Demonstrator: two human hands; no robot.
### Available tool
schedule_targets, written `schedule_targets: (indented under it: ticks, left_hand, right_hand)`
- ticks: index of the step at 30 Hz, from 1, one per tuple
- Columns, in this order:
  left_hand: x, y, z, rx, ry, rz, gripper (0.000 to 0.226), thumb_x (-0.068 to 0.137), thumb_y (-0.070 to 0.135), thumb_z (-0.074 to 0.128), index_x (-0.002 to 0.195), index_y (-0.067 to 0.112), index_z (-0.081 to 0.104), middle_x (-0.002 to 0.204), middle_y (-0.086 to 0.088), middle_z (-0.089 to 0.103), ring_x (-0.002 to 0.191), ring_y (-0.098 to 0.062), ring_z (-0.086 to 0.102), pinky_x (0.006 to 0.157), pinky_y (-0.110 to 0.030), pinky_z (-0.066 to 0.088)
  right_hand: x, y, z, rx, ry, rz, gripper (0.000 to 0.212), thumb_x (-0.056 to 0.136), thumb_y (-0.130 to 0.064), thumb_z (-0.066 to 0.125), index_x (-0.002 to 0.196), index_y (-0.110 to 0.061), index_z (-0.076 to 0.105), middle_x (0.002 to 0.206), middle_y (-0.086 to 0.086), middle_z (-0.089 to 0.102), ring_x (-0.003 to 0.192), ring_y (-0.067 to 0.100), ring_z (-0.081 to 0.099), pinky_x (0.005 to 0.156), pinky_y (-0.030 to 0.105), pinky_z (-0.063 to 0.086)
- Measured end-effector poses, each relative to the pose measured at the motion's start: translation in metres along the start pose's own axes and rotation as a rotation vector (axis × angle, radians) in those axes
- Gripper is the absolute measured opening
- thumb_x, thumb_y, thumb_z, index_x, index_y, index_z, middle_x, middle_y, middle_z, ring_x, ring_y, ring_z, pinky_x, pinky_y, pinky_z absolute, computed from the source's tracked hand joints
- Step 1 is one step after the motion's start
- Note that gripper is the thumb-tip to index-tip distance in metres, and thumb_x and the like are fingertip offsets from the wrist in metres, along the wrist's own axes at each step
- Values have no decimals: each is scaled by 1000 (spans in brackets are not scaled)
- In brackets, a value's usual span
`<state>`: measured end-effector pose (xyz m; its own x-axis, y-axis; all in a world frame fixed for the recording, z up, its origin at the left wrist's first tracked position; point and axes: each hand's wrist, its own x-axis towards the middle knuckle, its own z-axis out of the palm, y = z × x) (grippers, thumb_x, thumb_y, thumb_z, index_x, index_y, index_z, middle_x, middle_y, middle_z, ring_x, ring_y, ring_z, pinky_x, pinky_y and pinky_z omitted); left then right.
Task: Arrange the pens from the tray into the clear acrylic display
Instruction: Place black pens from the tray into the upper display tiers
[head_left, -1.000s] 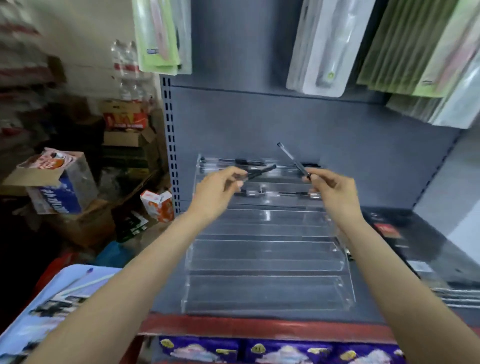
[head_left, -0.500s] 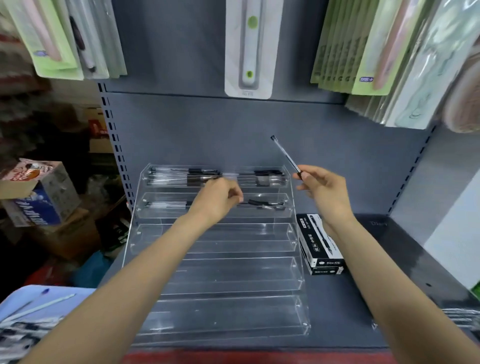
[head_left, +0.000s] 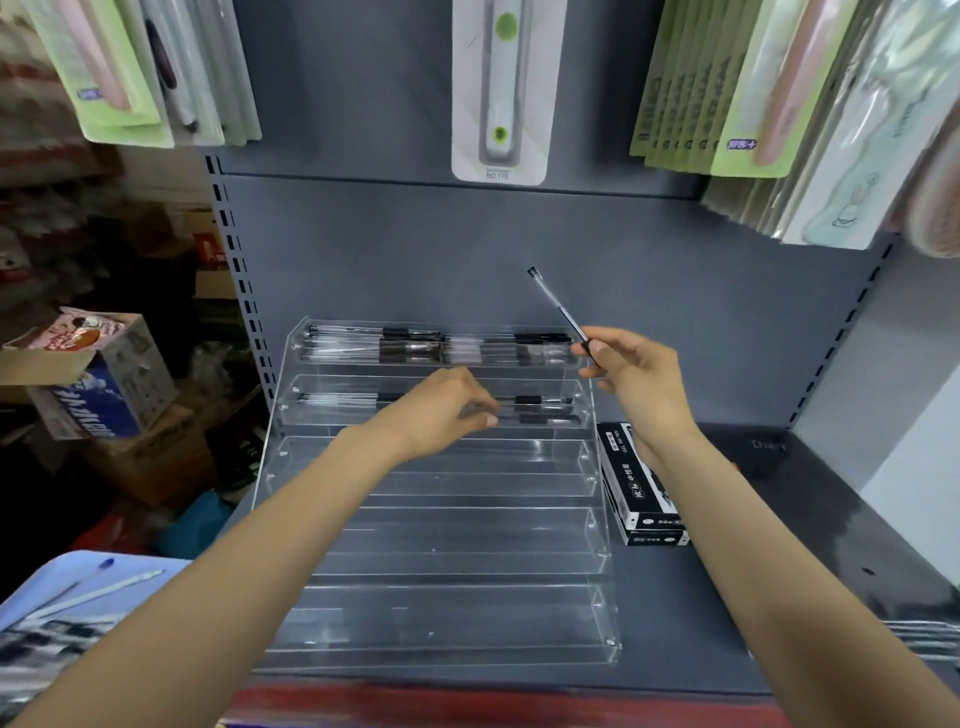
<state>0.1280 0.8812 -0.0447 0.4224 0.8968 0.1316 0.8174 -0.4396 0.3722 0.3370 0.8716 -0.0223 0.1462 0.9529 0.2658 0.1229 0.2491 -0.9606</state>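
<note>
**Left hand setting a pen into the second tier while the right hand is holding the next one**

A person is standing at a grey shelf (head_left: 779, 597), looking down at a clear stepped display (head_left: 457, 561) with five tiers. The top tier is holding a full row of pens (head_left: 441, 345). The second tier is holding only a few pens (head_left: 540, 408). The three lower tiers are empty.

The left hand (head_left: 441, 410) is reaching into the second tier, fingers pinched narrow around a pen that is lying almost level with the ones already there. One second ago this hand was holding that pen up above the tier; now it is lowering it into the row. I judge the pen to be nearly placed, though the fingers are hiding whether it is released.

The right hand (head_left: 634, 379) is hovering just beside the display's upper right corner, gripping a second pen (head_left: 558, 306) near its lower end. That pen is still tilting up and to the left, in the air as before, so it is probably next to go in.

A blue tray (head_left: 31, 603) with more pens is showing at the lower left. A black pen box (head_left: 639, 493) is lying on the shelf just right of the display. Much of the task is still ahead.
</note>
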Motion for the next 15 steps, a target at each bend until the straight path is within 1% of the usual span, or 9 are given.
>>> schedule_targets:
  ticks: [1,4,6,9,11,13,15]
  left_hand:
    - [-1,-4,2,19,30,0,27,93,29,54,117,19,64,113,-2,54,112,-16,44,97,-26,34]
    - [-5,-10,2,36,128,-5,19,92,26,57,105,17,66,99,0,52,98,-16,47,88,-28,40]
    - [-5,-8,1,38,138,-2,16,92,24,57,101,16,67,94,1,53,90,-16,50,83,-30,43]
    - [-4,-4,2,56,141,1,16,93,20,55,101,14,67,90,4,50,84,-14,48,78,-26,40]
    - [-4,-4,3,57,143,-3,16,93,22,55,101,15,67,90,5,50,83,-13,48,78,-27,42]
    - [-6,-6,1,43,142,-9,17,92,25,56,102,16,66,93,4,53,86,-13,51,82,-32,47]
    - [-11,-12,-3,19,194,-8,17,91,25,57,104,17,65,98,2,58,90,-14,55,86,-35,49]
  right_hand:
    - [-1,0,2,-3,-8,5,22,95,-8,50,110,-13,65,87,-6,69,63,-1,59,64,12,44]
    - [-2,-1,7,2,-26,11,21,95,-8,50,108,-14,66,88,-6,69,63,0,59,68,15,44]
    - [-3,-2,9,5,-33,11,21,95,-8,50,106,-15,66,88,-5,69,64,2,58,68,16,44]
    - [-5,-3,9,-6,-45,8,21,95,-7,50,100,-19,66,87,-5,69,66,5,58,67,17,44]
    - [-8,-3,10,-26,-69,-4,21,94,-6,51,98,-19,66,88,-4,69,69,7,59,70,17,46]
    - [-9,-4,13,-69,-96,-30,21,93,-5,52,96,-20,67,91,-1,69,73,9,61,74,17,48]
    - [-10,-4,18,-115,-128,-61,20,92,-3,54,96,-16,69,91,1,69,76,10,63,72,11,49]
